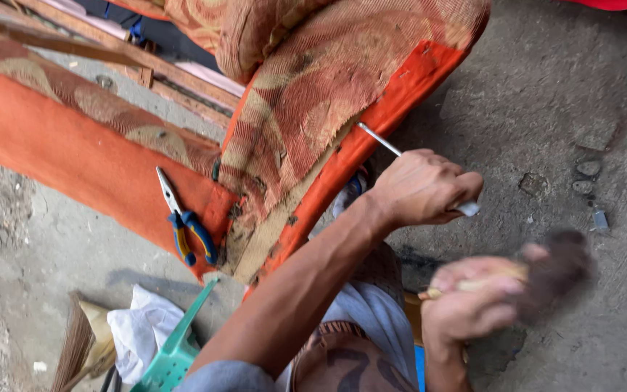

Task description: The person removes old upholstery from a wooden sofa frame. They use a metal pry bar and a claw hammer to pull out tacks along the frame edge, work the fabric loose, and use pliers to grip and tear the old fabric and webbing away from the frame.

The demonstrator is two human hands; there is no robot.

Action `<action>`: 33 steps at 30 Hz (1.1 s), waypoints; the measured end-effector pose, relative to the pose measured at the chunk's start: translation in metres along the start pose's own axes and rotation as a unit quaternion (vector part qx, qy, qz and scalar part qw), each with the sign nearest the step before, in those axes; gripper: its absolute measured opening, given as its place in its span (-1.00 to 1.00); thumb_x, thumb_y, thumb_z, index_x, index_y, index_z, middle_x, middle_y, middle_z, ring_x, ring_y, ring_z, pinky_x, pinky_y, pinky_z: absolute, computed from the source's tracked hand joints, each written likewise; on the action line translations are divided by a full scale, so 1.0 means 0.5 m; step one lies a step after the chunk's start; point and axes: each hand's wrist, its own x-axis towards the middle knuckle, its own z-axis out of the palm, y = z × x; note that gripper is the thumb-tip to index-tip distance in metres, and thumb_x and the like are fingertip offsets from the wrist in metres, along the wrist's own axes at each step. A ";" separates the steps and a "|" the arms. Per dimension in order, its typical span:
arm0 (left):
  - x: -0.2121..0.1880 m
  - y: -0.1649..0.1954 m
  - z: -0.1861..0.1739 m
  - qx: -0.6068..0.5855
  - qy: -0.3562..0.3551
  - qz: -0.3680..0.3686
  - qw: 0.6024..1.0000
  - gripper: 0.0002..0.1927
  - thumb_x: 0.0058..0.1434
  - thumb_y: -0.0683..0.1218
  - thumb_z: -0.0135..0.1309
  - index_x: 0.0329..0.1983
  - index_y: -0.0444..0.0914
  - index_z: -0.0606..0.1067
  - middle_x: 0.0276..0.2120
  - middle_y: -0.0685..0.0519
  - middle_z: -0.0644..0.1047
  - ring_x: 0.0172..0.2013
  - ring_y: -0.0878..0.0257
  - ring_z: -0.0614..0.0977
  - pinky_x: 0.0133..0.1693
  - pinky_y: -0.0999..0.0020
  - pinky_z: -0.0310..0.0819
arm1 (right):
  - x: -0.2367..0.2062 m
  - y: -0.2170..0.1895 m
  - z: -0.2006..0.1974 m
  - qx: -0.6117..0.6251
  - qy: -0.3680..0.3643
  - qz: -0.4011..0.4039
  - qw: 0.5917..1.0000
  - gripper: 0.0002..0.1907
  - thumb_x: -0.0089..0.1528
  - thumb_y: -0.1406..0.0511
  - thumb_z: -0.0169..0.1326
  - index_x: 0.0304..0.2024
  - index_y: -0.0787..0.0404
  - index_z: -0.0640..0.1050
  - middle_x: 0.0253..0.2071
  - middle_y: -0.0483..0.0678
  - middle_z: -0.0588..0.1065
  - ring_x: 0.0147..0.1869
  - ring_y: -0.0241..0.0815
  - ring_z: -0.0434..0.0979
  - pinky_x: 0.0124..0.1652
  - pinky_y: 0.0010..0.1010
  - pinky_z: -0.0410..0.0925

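My left hand (421, 187) is closed around a slim metal tool (380, 139), a screwdriver or chisel. Its tip rests against the orange edge of a worn, patterned sofa cushion (313, 94), and its pale handle end pokes out below my fist. Lower right, my right hand (466, 305) grips a hammer (553, 268) by its wooden handle. The dark head is blurred with motion and is apart from the tool's handle end. The sofa frame, covered in orange fabric (74, 160), lies tilted on the ground to the left.
Pliers (185, 221) with blue and yellow handles lie on the orange fabric. A green plastic stool (175, 348), white cloth (143, 327) and broom (74, 348) sit at bottom left. Bare wooden frame rails (175, 76) show at top. Rough concrete floor (567, 109) extends right.
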 end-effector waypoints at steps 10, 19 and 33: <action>-0.044 -0.095 -0.003 0.102 -0.025 0.017 0.994 -0.85 0.09 0.03 0.08 -0.41 -0.12 0.46 -0.53 0.09 0.55 -0.39 0.05 0.63 -0.29 0.08 0.45 | 0.008 0.017 0.013 -0.140 -0.053 0.119 0.982 -0.72 0.52 0.29 -0.23 0.18 0.36 0.29 -0.43 -0.06 0.32 -0.63 -0.36 0.24 -0.66 -0.51 0.17; -0.028 0.011 -0.008 0.040 -0.008 0.003 0.999 -0.76 0.08 0.11 0.12 -0.33 -0.12 0.46 -0.53 0.12 0.52 -0.38 0.11 0.62 -0.25 0.14 0.38 | -0.003 0.006 0.007 -0.074 -0.061 0.107 0.990 -0.67 0.50 0.18 -0.24 0.18 0.26 0.30 -0.39 -0.06 0.32 -0.59 -0.38 0.25 -0.62 -0.54 0.18; 0.035 0.056 -0.065 -0.016 0.094 -0.047 0.994 -0.73 0.29 0.14 0.09 -0.19 -0.12 0.44 -0.35 0.05 0.49 -0.24 0.12 0.56 -0.15 0.15 0.36 | -0.009 -0.018 -0.010 -0.091 -0.084 0.105 0.987 -0.60 0.51 0.15 -0.22 0.27 0.28 0.29 -0.35 -0.03 0.34 -0.58 -0.36 0.26 -0.61 -0.53 0.19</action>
